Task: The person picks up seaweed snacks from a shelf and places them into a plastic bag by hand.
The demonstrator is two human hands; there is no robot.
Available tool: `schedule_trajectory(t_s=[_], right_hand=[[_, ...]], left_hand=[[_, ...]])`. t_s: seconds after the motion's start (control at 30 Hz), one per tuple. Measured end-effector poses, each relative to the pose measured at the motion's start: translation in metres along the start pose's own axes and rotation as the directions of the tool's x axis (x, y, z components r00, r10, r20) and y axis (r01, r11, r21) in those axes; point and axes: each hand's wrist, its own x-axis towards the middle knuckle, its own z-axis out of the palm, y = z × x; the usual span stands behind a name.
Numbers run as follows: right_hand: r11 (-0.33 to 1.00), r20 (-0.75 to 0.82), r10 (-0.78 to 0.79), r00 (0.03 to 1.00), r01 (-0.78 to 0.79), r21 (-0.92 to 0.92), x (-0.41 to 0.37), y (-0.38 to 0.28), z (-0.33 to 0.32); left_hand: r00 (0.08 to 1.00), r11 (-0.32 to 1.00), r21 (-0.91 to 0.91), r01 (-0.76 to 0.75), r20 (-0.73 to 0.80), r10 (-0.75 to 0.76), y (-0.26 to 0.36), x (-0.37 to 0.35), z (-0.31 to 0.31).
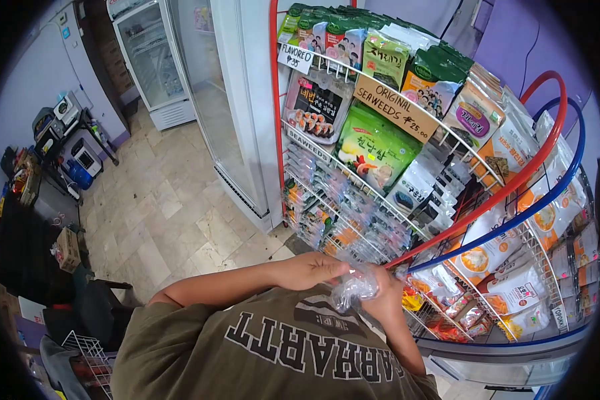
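Close to my chest, both hands are at a crumpled piece of clear plastic [355, 288]. My left hand [311, 270] is closed, its thumb pressed against the plastic's left side. On the other side, my right hand [383, 295] has its fingers wrapped around the plastic. Whether anything lies inside the crumpled plastic cannot be made out. Just beyond my hands stands a wire rack with packs of seaweed, among them a green pouch [372, 143] and a black pack with sushi pictures [315, 109].
Red and blue metal rails [550, 133] curve along the rack at right. White food pouches [513, 290] fill its lower shelves. A glass-door fridge [152, 60] stands at the back left. Tiled floor [160, 200] lies left of the rack. A dark chair [97, 307] is at lower left.
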Motion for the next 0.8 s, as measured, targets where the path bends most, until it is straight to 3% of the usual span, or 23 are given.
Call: schedule_trajectory(t_s=[0.1,0.13,0.2,0.23,0.27,0.3,0.33,0.37,0.43,0.47,0.57,0.7,0.77,0.8], right_hand=[[0.989,-0.028,-0.083,0.996,0.079,-0.122,0.008,-0.002,-0.005],[0.974,-0.022,-0.120,0.993,0.113,-0.196,0.009,-0.001,-0.007],[0.973,-0.051,-0.068,0.996,0.055,-0.224,0.010,0.006,-0.015],[0.969,-0.084,-0.023,0.996,0.002,-0.247,0.011,0.011,-0.021],[0.963,-0.120,0.019,0.993,-0.051,-0.266,0.012,0.016,-0.025],[0.931,-0.067,-0.068,0.995,0.039,-0.364,0.014,0.015,-0.033],[0.933,-0.063,-0.058,0.996,0.032,-0.359,0.015,0.008,-0.032],[0.922,0.005,-0.150,0.989,0.141,-0.360,0.016,-0.002,-0.028],[0.882,0.085,-0.315,0.945,0.325,-0.341,0.020,-0.023,-0.021],[0.880,0.088,-0.319,0.944,0.330,-0.342,0.022,-0.028,-0.021],[0.894,0.089,-0.282,0.955,0.296,-0.336,0.027,-0.045,-0.024],[0.892,0.119,-0.291,0.949,0.314,-0.324,0.020,-0.059,-0.023],[0.904,0.067,-0.339,0.938,0.345,-0.252,0.019,-0.064,-0.019],[0.904,0.071,-0.338,0.938,0.345,-0.253,0.017,-0.066,-0.016]], left_hand=[[0.985,0.979,-0.202,-0.015,-0.170,-0.019,-0.008,0.001,0.010],[0.986,0.978,-0.208,-0.016,-0.163,-0.019,-0.006,-0.001,0.012],[0.928,0.990,-0.140,-0.017,-0.371,-0.037,0.001,-0.009,0.013],[0.879,0.999,0.041,0.013,-0.476,0.009,0.003,-0.016,0.005],[0.880,0.999,0.037,0.013,-0.475,0.006,0.013,-0.020,0.001],[0.844,0.886,0.464,-0.013,-0.470,0.258,0.029,-0.025,-0.001],[0.805,0.602,0.799,-0.005,-0.354,0.477,0.037,-0.029,0.000],[0.810,0.610,0.792,-0.001,-0.357,0.465,0.038,-0.025,0.006],[0.902,0.549,0.812,-0.200,-0.067,0.428,0.040,-0.003,0.020],[0.900,0.548,0.812,-0.199,-0.071,0.431,0.034,0.005,0.022],[0.878,0.716,0.618,-0.326,-0.082,0.471,-0.005,0.028,0.018],[0.867,0.706,0.616,-0.349,-0.075,0.493,-0.025,0.028,0.020],[0.908,0.884,0.255,-0.391,-0.052,0.416,-0.025,0.026,0.019],[0.907,0.885,0.252,-0.392,-0.053,0.417,-0.023,0.022,0.019]])
